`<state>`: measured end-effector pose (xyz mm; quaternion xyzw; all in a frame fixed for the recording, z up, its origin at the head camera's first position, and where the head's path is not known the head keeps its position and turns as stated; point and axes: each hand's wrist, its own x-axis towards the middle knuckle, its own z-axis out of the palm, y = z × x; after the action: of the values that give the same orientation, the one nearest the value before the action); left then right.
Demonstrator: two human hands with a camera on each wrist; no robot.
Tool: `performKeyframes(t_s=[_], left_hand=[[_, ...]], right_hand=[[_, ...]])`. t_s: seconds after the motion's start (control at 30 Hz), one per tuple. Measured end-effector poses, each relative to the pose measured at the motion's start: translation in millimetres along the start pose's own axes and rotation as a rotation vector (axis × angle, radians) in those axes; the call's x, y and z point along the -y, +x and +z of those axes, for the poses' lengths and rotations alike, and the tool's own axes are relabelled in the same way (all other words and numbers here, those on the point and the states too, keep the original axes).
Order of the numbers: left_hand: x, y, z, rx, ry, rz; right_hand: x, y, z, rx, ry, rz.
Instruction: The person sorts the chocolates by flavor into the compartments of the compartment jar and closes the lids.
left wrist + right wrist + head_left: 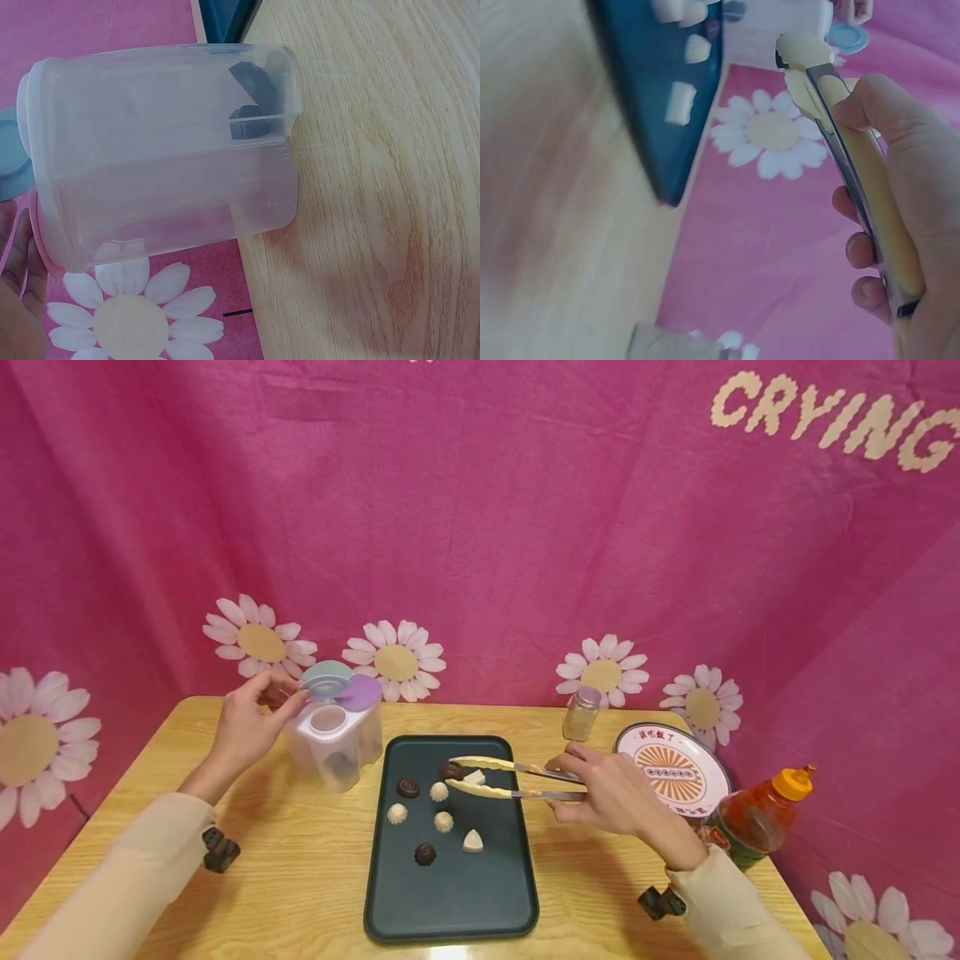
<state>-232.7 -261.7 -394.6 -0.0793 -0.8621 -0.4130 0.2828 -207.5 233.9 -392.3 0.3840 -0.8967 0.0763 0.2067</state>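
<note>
My left hand (247,724) is at the back left of the table and pinches the blue-green flip lid (327,678) of a clear plastic container (333,742); a purple lid (361,692) stands open beside it. Dark chocolates (253,105) lie inside the container (165,150). My right hand (611,791) grips cream-coloured tongs (498,777), their tips apart over the dark green tray (465,893), on either side of a dark chocolate (451,770) and a white piece (474,777). Several more dark and white chocolates lie on the tray. The right wrist view shows the tongs (855,150) and the tray (641,90).
A small glass spice jar (581,712) stands behind the tray's right corner. A round patterned plate (678,770) and an orange-capped sauce bottle (757,814) lie at the right on the wooden table (300,877). A pink flowered cloth hangs close behind.
</note>
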Motion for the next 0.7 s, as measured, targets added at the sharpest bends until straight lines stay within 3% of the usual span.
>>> performKeyframes(t_s=[0.43,0.7], left_hand=[[2.8,-0.5,0.3,-0.014,-0.007,0.006],[3.0,1.2,1.4,-0.029,-0.011,0.013]], right_hand=[[26,74,-5,-0.038,0.047,-0.106],[38,118,4,-0.038,0.096,-0.128]])
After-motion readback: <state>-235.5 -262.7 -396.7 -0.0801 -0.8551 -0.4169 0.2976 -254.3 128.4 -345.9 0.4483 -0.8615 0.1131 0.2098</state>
